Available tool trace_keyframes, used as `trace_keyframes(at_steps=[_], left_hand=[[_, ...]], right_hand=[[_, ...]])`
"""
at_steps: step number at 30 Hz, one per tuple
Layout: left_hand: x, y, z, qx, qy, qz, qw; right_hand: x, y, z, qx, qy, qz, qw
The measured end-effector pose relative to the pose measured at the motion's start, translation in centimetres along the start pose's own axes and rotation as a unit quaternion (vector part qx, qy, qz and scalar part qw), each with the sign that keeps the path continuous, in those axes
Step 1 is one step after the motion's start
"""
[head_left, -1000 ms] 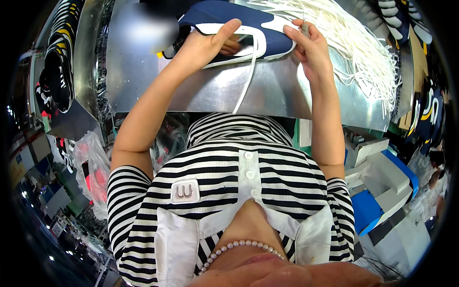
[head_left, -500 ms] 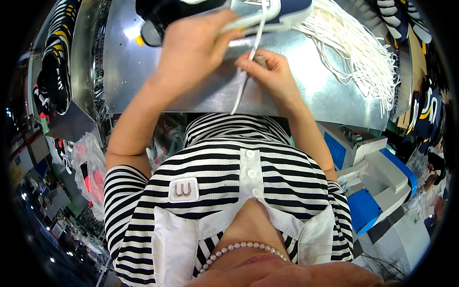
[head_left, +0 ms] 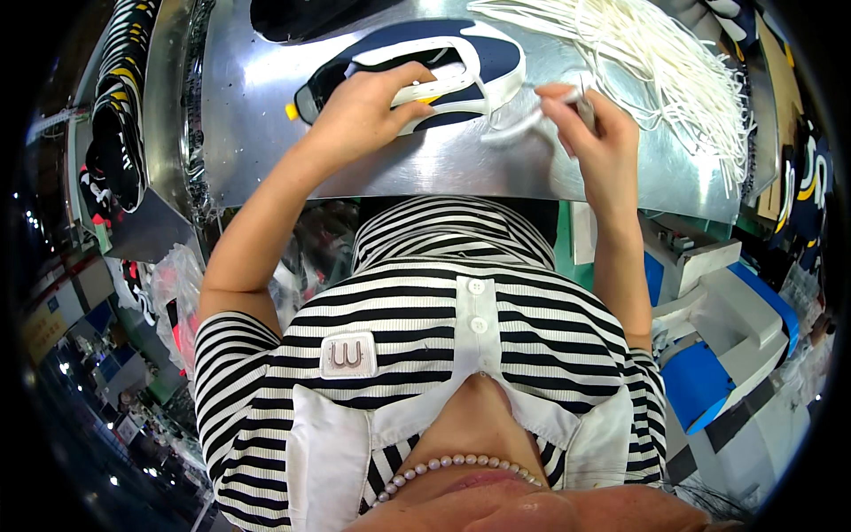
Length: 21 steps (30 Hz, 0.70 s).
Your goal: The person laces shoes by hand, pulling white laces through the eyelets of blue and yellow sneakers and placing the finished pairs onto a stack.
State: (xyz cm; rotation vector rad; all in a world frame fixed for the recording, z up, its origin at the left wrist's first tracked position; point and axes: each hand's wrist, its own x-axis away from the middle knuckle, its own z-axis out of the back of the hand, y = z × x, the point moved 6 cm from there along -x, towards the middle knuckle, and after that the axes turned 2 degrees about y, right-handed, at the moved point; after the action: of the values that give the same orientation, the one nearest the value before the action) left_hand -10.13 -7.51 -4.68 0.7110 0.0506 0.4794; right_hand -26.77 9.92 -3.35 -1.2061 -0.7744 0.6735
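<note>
A navy shoe upper point(head_left: 498, 55) with white trim and a yellow tab lies on the metal tabletop, its opening facing up. My left hand point(head_left: 368, 111) grips the near edge of that upper, thumb outside and fingers over the rim of the opening. To the right, my right hand point(head_left: 603, 133) is raised above the table, apart from the upper. Its fingers pinch a white shoelace point(head_left: 519, 130), whose loose end points left and is smeared by motion. Something small and greyish shows between those fingers; its kind is unclear.
A big heap of white laces point(head_left: 656, 75) covers the right of the metal tabletop point(head_left: 372, 180). Behind the upper lies a black piece point(head_left: 306, 18). Stacked shoe uppers point(head_left: 115, 115) stand at left, more point(head_left: 807, 195) at far right. A grey-and-blue machine point(head_left: 718, 328) sits below right.
My right hand has moved right, away from the upper, carrying the lace. The upper, lifted before, now rests lower and nearer on the table, with my left hand still on it.
</note>
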Motion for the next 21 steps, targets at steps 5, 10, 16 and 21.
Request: trace_keyframes(at_steps=[5, 10, 16, 21], left_hand=[[0.2, 2.1, 1.2, -0.051, 0.033, -0.073, 0.995], [-1.6, 4.1, 0.9, -0.118, 0.024, -0.056, 0.991], [-4.2, 3.2, -1.0, -0.124, -0.001, 0.004, 0.992], [-4.2, 2.5, -1.1, -0.074, 0.042, 0.021, 0.996]], right_hand=[[-5.2, 0.4, -3.0, 0.003, -0.129, 0.106, 0.986], [-8.5, -0.7, -4.3, 0.056, -0.165, 0.199, 0.964], [-9.4, 1.7, -5.0, -0.020, -0.114, 0.085, 0.990], [-5.5, 2.4, -3.0, 0.008, -0.054, 0.025, 0.998]])
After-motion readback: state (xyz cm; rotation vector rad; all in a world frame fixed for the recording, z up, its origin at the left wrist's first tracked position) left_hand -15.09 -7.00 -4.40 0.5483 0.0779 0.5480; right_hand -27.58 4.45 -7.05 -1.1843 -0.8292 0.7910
